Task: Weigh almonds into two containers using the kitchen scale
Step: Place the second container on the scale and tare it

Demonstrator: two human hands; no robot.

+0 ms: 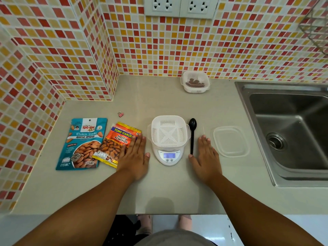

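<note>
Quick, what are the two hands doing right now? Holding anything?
Left hand: open, flat, fingers partly on the orange almond packet, holding nothing.
Right hand: open, flat on the counter, holding nothing.

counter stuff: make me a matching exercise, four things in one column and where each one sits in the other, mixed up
Things
1. spoon
2. lid
3. clip
4. empty basket

Places
A. on the scale
B. behind the orange bag, on bare counter
C. nearest the sink
D. between the scale and the right hand

Pairs: 1-D, 2-C, 3-B, 4-A
</note>
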